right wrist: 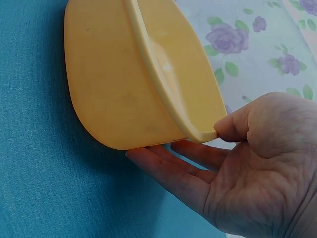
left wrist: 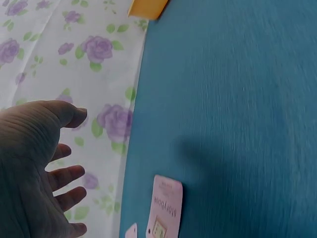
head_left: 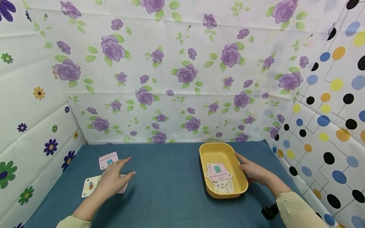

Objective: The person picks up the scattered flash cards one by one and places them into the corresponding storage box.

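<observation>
My right hand [head_left: 255, 171] grips the right side of a yellow plastic tub [head_left: 214, 153]. In the right wrist view the thumb pinches the rim while the other fingers lie against the underside. Several cards lie inside the tub, a pink "exercise book" card [head_left: 219, 174] on top. My left hand [head_left: 112, 178] hovers over the left of the table, fingers extended, holding nothing. Below and around it lie a pink card [head_left: 104, 160], a cream card [head_left: 90, 186] and a pink "storybook" card [left wrist: 166, 203], which the hand partly hides in the head view.
A blue cloth [head_left: 168, 186] covers the table. Floral sheeting [head_left: 171, 79] hangs behind it, and patterned sheets stand along the left and right sides. Near the right sleeve there is a small black object [head_left: 269, 211], its kind unclear.
</observation>
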{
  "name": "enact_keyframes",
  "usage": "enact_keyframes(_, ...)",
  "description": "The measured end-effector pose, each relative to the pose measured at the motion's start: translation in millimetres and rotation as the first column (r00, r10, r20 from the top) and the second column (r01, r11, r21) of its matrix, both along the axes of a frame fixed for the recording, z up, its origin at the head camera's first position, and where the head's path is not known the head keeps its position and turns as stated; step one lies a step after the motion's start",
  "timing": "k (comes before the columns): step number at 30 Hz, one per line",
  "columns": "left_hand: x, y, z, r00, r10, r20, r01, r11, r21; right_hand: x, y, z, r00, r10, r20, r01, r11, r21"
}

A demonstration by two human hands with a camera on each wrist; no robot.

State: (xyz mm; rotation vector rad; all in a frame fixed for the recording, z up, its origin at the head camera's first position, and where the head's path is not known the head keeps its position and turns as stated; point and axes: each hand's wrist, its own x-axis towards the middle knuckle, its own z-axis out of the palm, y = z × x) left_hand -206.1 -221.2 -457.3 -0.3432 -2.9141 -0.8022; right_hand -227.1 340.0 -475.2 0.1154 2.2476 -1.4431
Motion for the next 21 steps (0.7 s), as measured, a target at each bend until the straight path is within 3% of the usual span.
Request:
enact_keyframes(7, 0.2, -17, -1.8, 0.997, 0.041, 0.062, -0.037, 0.997, -0.068, 0.9, 1, -0.1, 1.0, 0.002, -0.005, -0.002, 1.0, -0.007)
enact_keyframes(18, -0.6, -42, -14.4, 0.997, 0.047, 0.068, -0.039, 0.993, -0.113, 0.5, 0, -0.2, 1.0, -0.006, -0.001, 0.006, 1.0, -0.01)
enact_keyframes(21, -1.6, -47, -17.5, 0.993, 0.061, 0.101, -0.047, 0.99, -0.135, 0.2, 0, -0.8, 1.0, -0.01, 0.001, 0.01, 1.0, -0.008)
